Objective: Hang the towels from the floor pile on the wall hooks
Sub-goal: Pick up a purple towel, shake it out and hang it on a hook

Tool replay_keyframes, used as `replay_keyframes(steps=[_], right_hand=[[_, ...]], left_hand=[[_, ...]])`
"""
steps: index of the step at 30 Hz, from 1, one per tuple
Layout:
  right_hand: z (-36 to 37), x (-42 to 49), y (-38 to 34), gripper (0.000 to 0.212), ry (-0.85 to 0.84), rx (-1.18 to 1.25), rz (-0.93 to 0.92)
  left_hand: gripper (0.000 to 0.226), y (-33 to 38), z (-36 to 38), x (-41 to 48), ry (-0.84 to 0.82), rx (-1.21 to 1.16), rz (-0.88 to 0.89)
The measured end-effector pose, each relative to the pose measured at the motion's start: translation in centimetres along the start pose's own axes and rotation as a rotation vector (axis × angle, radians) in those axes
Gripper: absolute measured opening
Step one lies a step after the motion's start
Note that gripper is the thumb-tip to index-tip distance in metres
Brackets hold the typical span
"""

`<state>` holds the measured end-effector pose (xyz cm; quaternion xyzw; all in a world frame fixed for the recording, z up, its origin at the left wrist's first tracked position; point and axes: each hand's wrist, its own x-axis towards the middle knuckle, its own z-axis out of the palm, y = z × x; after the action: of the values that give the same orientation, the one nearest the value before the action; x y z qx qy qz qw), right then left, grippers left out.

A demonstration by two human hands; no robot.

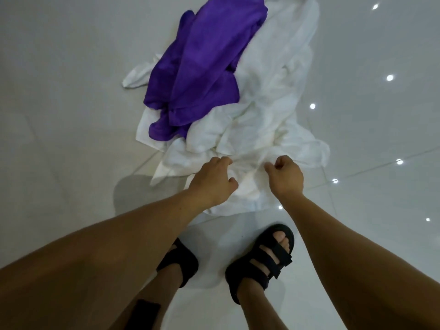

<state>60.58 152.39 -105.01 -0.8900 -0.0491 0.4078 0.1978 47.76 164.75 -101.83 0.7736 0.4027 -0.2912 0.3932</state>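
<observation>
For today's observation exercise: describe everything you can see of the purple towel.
The purple towel is a deep violet, soft terry-like cloth, crumpled in loose folds. It lies on top of the white towels on the pale tiled floor, towards the far left of the pile. Neither hand touches it; both are at the white cloth nearer the feet.

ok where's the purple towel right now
In the head view, the purple towel lies on top of the white towels at the far, left side of the floor pile, beyond both hands.
</observation>
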Motion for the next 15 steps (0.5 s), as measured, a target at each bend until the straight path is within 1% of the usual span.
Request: replay_keyframes(steps=[4,7,10,12,14,15], right_hand=[[-3.1,-4.6,-4.5,0.03,0.007,0.313,-0.084],[-6.5,-8.4,-8.3,0.021,-0.032,0.499,-0.116],[-10.4,-12.1,-12.5,0.02,-0.083,0.511,-0.143],[-13.4,-15.0,-15.9,0.018,-0.158,0.499,-0.175],[-16.6,-18.1,-19.4,0.016,-0.254,0.54,-0.227],[-18.2,-19.7,-21.1,0.014,-0.306,0.568,-0.254]], left_hand=[[0.057,1.8,-3.7,-2.2,0.019,-0.057,0.041],[0.068,3.9,-7.9,-4.8,0.003,-0.082,0.157],[0.085,6.3,-13.3,-8.1,0.061,-0.026,0.28],[0.091,7.9,-17.3,-10.8,0.045,0.027,0.349],[0.087,9.4,-21.1,-13.5,-0.016,0.048,0.407],[0.082,10.2,-23.0,-15.0,-0.047,0.014,0.424]])
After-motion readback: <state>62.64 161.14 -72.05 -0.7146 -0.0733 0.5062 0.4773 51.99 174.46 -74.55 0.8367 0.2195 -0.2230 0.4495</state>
